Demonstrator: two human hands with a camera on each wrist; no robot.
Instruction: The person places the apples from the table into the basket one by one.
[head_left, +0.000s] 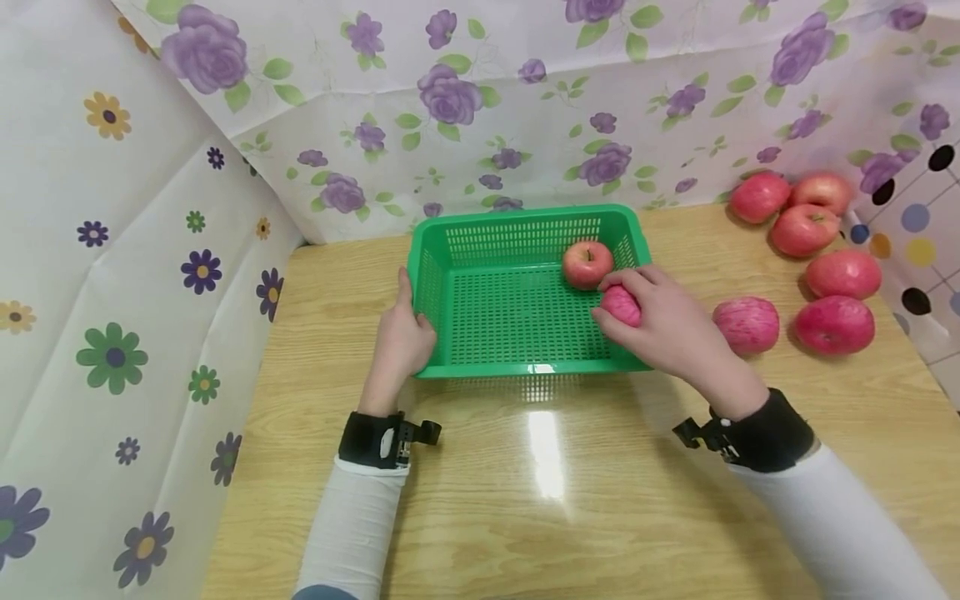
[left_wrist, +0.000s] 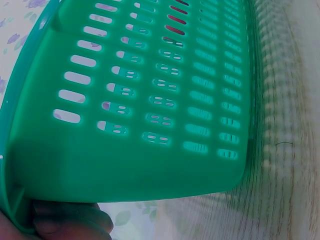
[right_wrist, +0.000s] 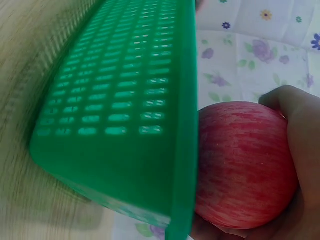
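Observation:
A green plastic basket with slotted walls stands on the table. My left hand grips its left rim; in the left wrist view, fingers curl beneath the rim at the basket's corner. Over the basket's right end, my right hand holds a pinkish-red apple between thumb and fingers. The right wrist view shows this held apple at rim height, its far side hidden by the basket wall. Another red apple sits inside the basket near the back right corner.
On the wooden table, a striped pink apple lies just right of my right hand. Several more apples are gathered along the table's right side. Flowered sheeting rises behind the basket, and another patterned sheet hangs at left.

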